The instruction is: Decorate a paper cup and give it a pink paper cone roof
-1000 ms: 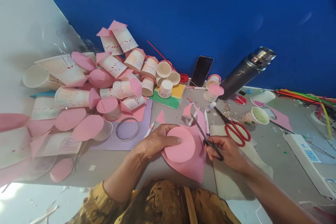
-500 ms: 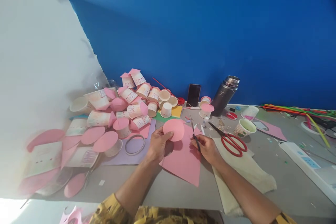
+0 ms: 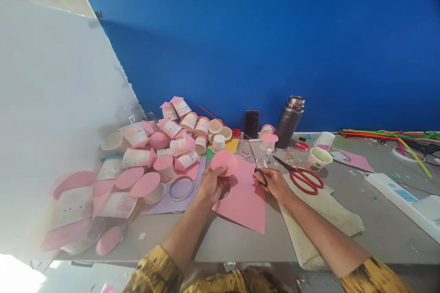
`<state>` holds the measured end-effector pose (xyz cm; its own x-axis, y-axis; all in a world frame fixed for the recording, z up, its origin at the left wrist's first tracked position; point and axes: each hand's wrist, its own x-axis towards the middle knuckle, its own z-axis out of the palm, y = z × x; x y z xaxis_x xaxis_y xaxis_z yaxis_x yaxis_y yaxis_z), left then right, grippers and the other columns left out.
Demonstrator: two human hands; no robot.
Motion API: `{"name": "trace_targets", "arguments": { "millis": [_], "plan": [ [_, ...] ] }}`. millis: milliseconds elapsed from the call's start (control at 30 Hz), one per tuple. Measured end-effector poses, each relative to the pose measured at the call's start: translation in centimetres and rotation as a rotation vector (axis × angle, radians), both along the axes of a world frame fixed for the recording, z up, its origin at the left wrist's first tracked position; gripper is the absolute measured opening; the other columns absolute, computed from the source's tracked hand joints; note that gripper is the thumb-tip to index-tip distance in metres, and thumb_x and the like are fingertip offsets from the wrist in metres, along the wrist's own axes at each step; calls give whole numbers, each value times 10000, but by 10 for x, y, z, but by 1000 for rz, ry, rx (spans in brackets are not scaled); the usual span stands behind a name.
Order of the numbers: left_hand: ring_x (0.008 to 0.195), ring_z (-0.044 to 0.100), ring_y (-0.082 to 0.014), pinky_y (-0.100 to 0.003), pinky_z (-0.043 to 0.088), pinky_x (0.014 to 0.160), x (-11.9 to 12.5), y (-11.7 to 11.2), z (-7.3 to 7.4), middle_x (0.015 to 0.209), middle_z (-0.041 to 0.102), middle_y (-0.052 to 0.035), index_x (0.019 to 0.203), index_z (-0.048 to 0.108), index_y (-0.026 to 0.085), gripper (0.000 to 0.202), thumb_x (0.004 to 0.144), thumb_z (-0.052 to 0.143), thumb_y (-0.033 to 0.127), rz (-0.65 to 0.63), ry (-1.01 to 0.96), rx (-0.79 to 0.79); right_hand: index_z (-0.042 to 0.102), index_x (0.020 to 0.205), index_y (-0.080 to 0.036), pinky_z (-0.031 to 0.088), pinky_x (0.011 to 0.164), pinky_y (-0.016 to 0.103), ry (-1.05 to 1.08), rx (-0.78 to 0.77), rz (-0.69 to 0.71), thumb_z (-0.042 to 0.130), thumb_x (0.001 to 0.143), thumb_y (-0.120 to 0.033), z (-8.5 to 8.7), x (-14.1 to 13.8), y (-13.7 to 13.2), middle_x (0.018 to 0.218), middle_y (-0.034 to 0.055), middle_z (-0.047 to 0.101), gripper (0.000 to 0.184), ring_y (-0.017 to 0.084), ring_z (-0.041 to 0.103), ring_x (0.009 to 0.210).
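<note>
My left hand (image 3: pixel 212 187) pinches the lower edge of a round pink paper disc (image 3: pixel 225 163), thumb on top. In my right hand (image 3: pixel 275 184) is a pair of black-handled scissors (image 3: pixel 260 175), their blades pointing away from me and looking closed. Beneath both hands lies a pink paper sheet (image 3: pixel 244 206) on the grey table. The disc is held above that sheet, apart from the scissors. Larger red-handled scissors (image 3: pixel 305 181) rest on a cream cloth (image 3: pixel 319 224) to the right of my right hand.
Many decorated paper cups with pink tops (image 3: pixel 165 167) are heaped at left. A tape ring (image 3: pixel 181 188) lies on purple paper (image 3: pixel 165 208). Toward the blue wall stand a phone (image 3: pixel 251 123) and a dark flask (image 3: pixel 290 123). A green-lined cup (image 3: pixel 319 160) and a power strip (image 3: pixel 402 201) are right.
The view has tilted up and shifted slightly. Both hands keep hold of the disc and the scissors; the disc sits a little farther from the scissors.
</note>
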<state>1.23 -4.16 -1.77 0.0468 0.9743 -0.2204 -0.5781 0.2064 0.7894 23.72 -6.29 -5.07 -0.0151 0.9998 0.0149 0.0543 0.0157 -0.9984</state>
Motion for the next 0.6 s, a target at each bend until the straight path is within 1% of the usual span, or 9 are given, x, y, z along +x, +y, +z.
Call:
{"name": "trace_targets", "arguments": {
  "millis": [100,167,267,333,367,467,533,600],
  "plan": [
    [651,681,-152,-284,569,622,1,0,-2,782,715,-33,861,642,158,331,633,882,167,-22,-16,-34,703,621,-158,251,428,237,1,-11,15,843,698,-666,3,-1,0,598,42,693,532,64,411,425],
    [669,693,-151,-278,573,636,1,-1,-3,785,704,-23,865,624,165,337,644,878,170,-32,-32,-56,718,644,-153,254,429,232,11,-26,20,879,667,-635,5,-1,0,610,47,708,508,63,411,427],
    [647,680,-133,-234,526,584,1,-1,-5,783,691,-16,867,596,170,363,643,882,169,-52,-56,-104,776,801,-146,278,436,222,44,-54,28,931,607,-598,7,0,-1,699,69,759,516,70,436,454],
    [607,660,-123,-219,491,548,1,-1,-5,761,680,-15,864,575,176,387,637,889,166,-76,-68,-142,792,879,-146,288,442,218,68,-66,37,935,604,-605,7,1,-2,766,86,779,554,72,447,475],
    [584,646,-119,-216,478,535,1,0,-5,751,677,-15,868,568,178,399,636,892,165,-89,-72,-160,791,872,-145,285,442,216,79,-69,45,929,613,-618,7,1,-2,785,93,781,557,69,442,480],
    [535,608,-103,-212,468,518,1,0,-5,742,683,-22,911,572,177,417,644,891,157,-112,-80,-194,766,765,-134,257,438,216,113,-65,75,913,625,-658,8,3,-2,783,100,767,562,55,405,480],
    [527,603,-102,-213,475,515,0,0,-4,739,688,-22,944,578,175,420,655,883,148,-116,-83,-197,751,736,-130,229,435,217,137,-59,82,915,615,-667,8,4,-2,743,85,744,574,48,378,471],
    [526,606,-106,-215,481,512,0,0,-4,732,688,-22,957,580,172,416,664,872,141,-118,-83,-193,745,745,-128,199,435,216,158,-57,76,923,602,-656,8,4,-1,698,61,715,575,44,355,463]
  ]
}}
